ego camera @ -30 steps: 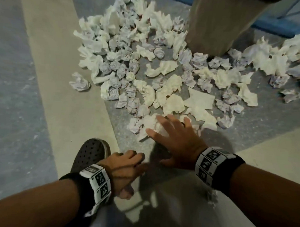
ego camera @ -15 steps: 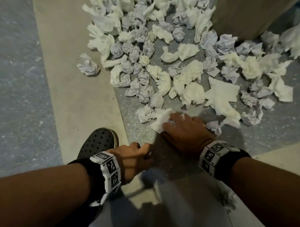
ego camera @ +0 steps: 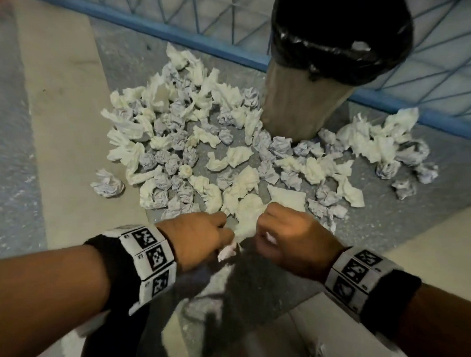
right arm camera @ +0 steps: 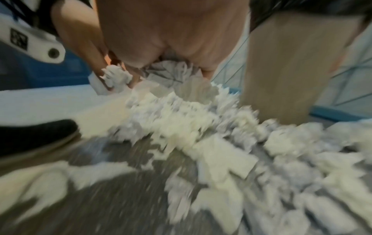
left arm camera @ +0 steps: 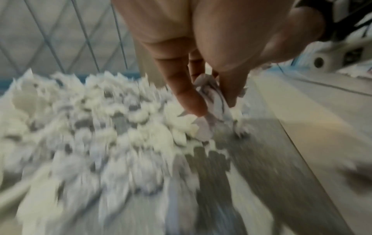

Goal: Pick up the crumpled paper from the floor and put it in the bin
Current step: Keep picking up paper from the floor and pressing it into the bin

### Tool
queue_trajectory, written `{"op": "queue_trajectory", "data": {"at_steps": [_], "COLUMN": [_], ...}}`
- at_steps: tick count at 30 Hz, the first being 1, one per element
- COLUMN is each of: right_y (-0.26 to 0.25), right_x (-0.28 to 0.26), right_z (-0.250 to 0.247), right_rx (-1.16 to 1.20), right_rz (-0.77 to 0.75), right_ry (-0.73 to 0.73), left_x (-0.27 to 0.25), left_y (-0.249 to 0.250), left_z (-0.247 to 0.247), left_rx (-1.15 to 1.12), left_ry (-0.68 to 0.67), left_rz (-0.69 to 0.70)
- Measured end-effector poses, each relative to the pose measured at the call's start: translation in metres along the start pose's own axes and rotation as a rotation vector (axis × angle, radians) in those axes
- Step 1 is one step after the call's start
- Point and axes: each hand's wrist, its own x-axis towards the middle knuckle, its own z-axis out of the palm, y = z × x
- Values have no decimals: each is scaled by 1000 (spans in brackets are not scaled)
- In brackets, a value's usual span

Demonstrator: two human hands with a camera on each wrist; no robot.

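Observation:
Several crumpled paper balls (ego camera: pixel 201 152) lie scattered over the grey floor around a tan bin (ego camera: pixel 301 96) lined with a black bag (ego camera: pixel 341 35). My left hand (ego camera: pixel 201 238) is raised above the near edge of the pile, fingers curled round a small white paper wad (left arm camera: pixel 213 98). My right hand (ego camera: pixel 287 235) is beside it, gripping a crumpled printed paper (right arm camera: pixel 171 74). A larger white sheet (ego camera: pixel 247 218) shows between the two hands. Both wrist views are blurred by motion.
A blue railing (ego camera: pixel 197 38) with mesh runs behind the bin. A lone paper ball (ego camera: pixel 107 182) sits on the beige floor strip (ego camera: pixel 64 131) at left. My dark shoe (right arm camera: pixel 34 135) stands near the pile.
My right hand closed on paper at the pile's near edge and lifted. The left hand came forward beside it, holding paper. The view tilted up, so the bin's black liner now shows.

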Motion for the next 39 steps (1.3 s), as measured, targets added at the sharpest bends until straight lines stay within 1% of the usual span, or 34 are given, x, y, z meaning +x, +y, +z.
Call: {"op": "queue_trajectory", "data": {"at_steps": [1, 3, 5, 7, 8, 10, 12, 14, 15, 16, 17, 20, 21, 22, 24, 25, 27, 29, 31, 34, 35, 36, 37, 39], "right_y": [2, 7, 13, 20, 23, 36, 51, 70, 82, 91, 99, 112, 111, 108, 96, 90, 77, 64, 55, 46, 44, 42, 39, 31], "right_x": [0, 5, 15, 29, 38, 62, 88, 110, 119, 126, 130, 128, 124, 119, 109, 103, 87, 63, 35, -11, -27, -42, -58, -87], "right_z": [-20, -66, -114, -162, -185, -222, -247, -256, -254, -249, -242, -223, -222, -223, -231, -234, -235, -222, -199, -148, -130, -111, -91, -54], "right_rx": [9, 26, 3, -43, -67, -77, -52, -69, -85, -97, -100, -113, -124, -128, -122, -119, -97, -69, -31, 33, 53, 69, 80, 107], "right_rz": [18, 79, 145, 202, 235, 313, 391, 463, 508, 553, 591, 639, 629, 620, 598, 582, 554, 532, 527, 564, 588, 612, 638, 742], "right_ry": [41, 145, 263, 469, 594, 827, 999, 1080, 1066, 1002, 896, 492, 422, 402, 444, 485, 595, 699, 723, 605, 550, 496, 447, 355], "left_x": [4, 10, 16, 24, 28, 41, 59, 82, 93, 104, 114, 133, 136, 136, 129, 124, 110, 99, 92, 92, 97, 102, 108, 123], "left_y": [-7, -19, -30, -36, -38, -41, -45, -51, -54, -58, -61, -71, -73, -76, -79, -79, -73, -59, -39, -8, 2, 13, 23, 40], "left_z": [-24, -77, -132, -189, -215, -261, -296, -314, -318, -318, -317, -312, -310, -309, -309, -308, -301, -288, -270, -232, -218, -203, -187, -152], "left_rx": [-9, -37, -69, -75, -72, -80, -80, -88, -110, -143, -173, -171, -155, -143, -122, -103, -64, -43, -42, 42, 72, 101, 130, 194], "left_ry": [56, 212, 443, 699, 796, 937, 998, 990, 969, 943, 913, 782, 743, 725, 741, 768, 848, 912, 894, 804, 747, 654, 539, 306], "left_rz": [11, 33, 55, 95, 113, 120, 102, 57, 26, -7, -43, -112, -130, -143, -138, -108, 4, 147, 265, 418, 459, 474, 460, 397]}}
